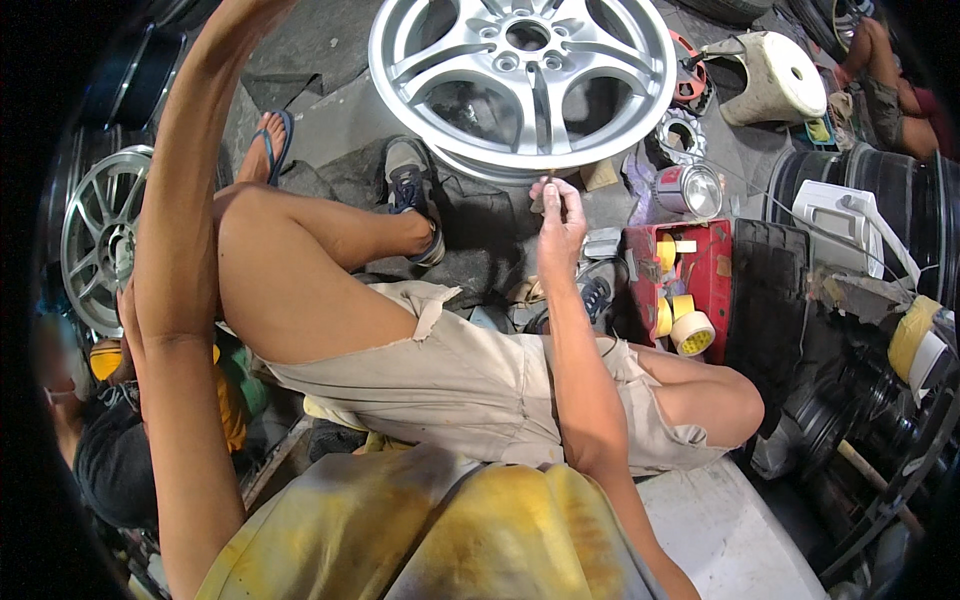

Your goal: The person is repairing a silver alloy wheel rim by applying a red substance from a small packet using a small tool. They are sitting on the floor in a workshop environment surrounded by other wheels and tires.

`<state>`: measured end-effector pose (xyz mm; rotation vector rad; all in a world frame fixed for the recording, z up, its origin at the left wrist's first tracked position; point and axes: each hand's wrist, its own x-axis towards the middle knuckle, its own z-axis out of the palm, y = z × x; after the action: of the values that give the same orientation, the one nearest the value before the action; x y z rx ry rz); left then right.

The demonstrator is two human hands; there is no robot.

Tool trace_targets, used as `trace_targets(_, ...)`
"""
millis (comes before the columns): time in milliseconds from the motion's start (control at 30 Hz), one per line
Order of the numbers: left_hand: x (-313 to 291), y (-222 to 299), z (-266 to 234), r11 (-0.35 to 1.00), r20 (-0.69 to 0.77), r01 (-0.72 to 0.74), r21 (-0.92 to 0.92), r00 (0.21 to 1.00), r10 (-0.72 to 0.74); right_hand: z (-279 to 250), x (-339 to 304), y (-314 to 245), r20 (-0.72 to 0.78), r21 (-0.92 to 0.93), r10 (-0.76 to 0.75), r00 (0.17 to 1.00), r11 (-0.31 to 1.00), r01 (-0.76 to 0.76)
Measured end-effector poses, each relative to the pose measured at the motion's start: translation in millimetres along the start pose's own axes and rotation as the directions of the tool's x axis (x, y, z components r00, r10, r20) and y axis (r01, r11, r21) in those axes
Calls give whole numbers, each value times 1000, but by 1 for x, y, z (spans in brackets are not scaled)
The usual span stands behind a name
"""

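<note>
A silver alloy wheel [522,95] with split spokes lies face up at the top of the head view, raised on something mostly hidden beneath it. Just under its near rim is my right hand [560,222], thumb and fingers pinched together. Between the fingertips sits something small and greyish-brown, too small to name. The fingertips are close to the rim; I cannot tell whether they touch it. My left arm [180,220] rises along the left side and leaves the picture at the top, so the left hand is out of sight.
At right are a paint can [688,190], a red crate [712,255] with tape rolls [692,332], and a white stool [775,80]. Another wheel [88,240] stands at far left. Nearby are another person's sandalled foot [268,140], a dark-clothed person [115,455] and a person's legs [885,80].
</note>
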<state>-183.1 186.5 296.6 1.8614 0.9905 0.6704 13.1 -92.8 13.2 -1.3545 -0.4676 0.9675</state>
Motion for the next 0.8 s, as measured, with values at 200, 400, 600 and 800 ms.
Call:
trace_targets(200, 2, -5, -3, 1000, 8, 5, -29, 1000, -5, 1, 0, 2, 40, -30, 13, 999, 999, -11)
trace_targets(400, 0, -4, -4, 999, 21, 5, -50, 1000, -4, 4, -6, 0, 71, -170, -15, 997, 985, 27)
trace_targets(600, -1, -6, -6, 999, 21, -2, -46, 1000, 3, 6, -7, -10, -11, -89, 37, 999, 995, -38)
trace_targets(800, 2, -4, 2, 998, 21, -7, -55, 1000, 8, 4, -11, -8, 17, -268, -26, 1000, 963, 30)
